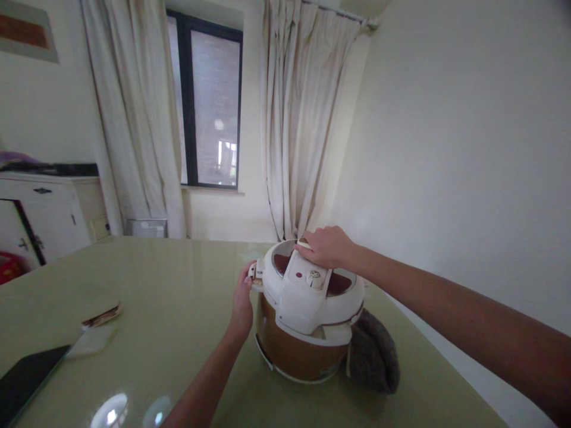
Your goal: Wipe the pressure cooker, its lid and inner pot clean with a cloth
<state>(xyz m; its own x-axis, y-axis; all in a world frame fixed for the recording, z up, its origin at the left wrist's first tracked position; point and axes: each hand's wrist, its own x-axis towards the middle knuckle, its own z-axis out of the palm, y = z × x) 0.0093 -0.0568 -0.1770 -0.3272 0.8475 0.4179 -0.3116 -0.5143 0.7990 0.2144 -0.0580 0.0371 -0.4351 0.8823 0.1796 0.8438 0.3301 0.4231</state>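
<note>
A white-and-brown electric cooker stands upright on the table. Its white lid has dark reddish windows and carries a panel with a dial and a red spot. My right hand is wrapped over the handle on top of the lid, at the far end of the panel. At the cooker's left side, my left hand grips the small projecting handle, its fingers partly hidden behind it. The lid sits on the body. Against the cooker's right side rests a folded dark grey cloth.
The pale green glossy table spreads out to the left. On it lie a dark flat panel and a small brown-and-white item. A white cabinet stands at the far left. A bare wall flanks the table's right edge.
</note>
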